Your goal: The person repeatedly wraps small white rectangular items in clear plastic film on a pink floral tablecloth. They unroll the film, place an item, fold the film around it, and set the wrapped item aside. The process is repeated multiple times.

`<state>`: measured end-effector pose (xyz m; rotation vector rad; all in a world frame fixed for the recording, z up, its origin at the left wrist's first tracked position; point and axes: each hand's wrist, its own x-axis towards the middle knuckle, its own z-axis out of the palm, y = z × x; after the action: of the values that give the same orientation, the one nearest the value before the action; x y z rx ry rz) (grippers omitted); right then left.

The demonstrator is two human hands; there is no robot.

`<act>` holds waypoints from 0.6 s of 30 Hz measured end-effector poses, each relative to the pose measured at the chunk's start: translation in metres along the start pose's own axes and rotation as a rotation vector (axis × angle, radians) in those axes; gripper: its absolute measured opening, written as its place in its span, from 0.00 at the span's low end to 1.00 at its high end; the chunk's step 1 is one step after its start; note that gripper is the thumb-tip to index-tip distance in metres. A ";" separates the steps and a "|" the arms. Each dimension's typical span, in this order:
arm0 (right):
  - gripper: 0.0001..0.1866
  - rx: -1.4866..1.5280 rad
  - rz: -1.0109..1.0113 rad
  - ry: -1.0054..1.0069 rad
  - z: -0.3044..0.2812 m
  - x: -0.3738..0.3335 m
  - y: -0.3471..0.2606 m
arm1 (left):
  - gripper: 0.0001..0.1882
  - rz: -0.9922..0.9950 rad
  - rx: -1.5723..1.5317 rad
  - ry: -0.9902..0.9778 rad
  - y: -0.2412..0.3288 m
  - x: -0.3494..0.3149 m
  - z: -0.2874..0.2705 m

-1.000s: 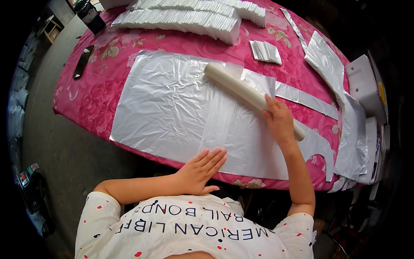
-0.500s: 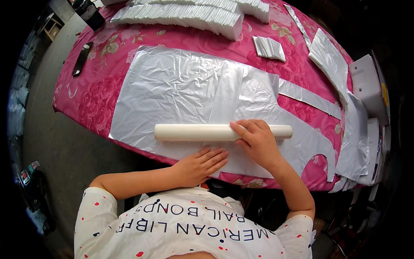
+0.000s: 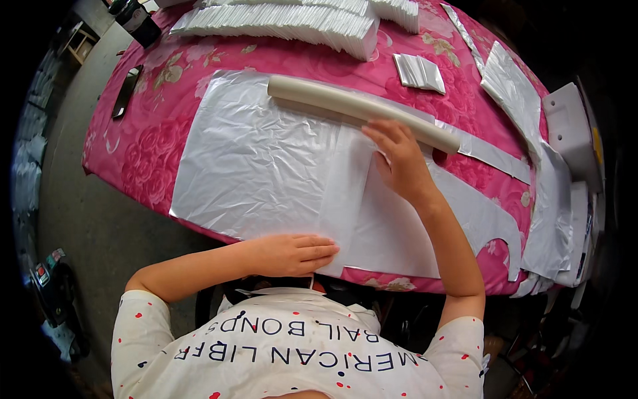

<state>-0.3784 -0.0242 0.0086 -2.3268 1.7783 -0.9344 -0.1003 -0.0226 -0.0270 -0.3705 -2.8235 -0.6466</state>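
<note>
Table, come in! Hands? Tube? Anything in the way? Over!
Left hand flat on plastic sheet, near edge. Right hand open, at white tube. Tube slanting over sheet's far side. Folded stack beyond, off sheet.

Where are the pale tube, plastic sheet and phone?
Pale tube (image 3: 349, 104), head view: middle of its length.
Plastic sheet (image 3: 246, 156), head view: its crinkled left part.
Phone (image 3: 127, 92), head view: middle of its dark face.

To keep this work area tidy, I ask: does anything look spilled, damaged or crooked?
No spill or tear stands out. The silvery plastic sheeting is creased on its left half, unlike its smoother right part.
</note>
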 end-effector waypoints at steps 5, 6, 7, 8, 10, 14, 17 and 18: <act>0.26 0.219 -0.056 -0.326 0.000 -0.057 -0.061 | 0.18 0.133 0.016 0.028 -0.009 -0.003 -0.009; 0.26 0.196 -0.055 -0.316 -0.001 -0.061 -0.068 | 0.19 0.137 -0.021 0.034 -0.009 -0.003 -0.009; 0.25 0.174 -0.053 -0.306 0.000 -0.064 -0.073 | 0.19 0.096 -0.127 0.116 -0.008 -0.003 -0.009; 0.27 0.156 -0.053 -0.291 0.001 -0.065 -0.075 | 0.20 0.059 -0.230 0.198 -0.007 -0.002 -0.008; 0.26 0.093 -0.049 -0.248 0.009 -0.070 -0.074 | 0.23 -0.004 -0.277 0.276 -0.007 0.002 -0.010; 0.24 0.018 -0.028 -0.128 0.021 -0.078 -0.070 | 0.31 -0.206 -0.017 0.204 -0.015 0.019 -0.021; 0.21 -0.007 0.003 -0.063 0.022 -0.077 -0.069 | 0.34 -0.337 0.067 0.166 -0.022 0.023 -0.017; 0.21 0.011 0.018 -0.060 0.020 -0.076 -0.069 | 0.34 -0.338 0.078 0.189 -0.024 0.024 -0.015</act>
<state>-0.3209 0.0604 -0.0122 -2.3022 1.7638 -0.8607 -0.1278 -0.0452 -0.0164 0.1787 -2.7371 -0.5946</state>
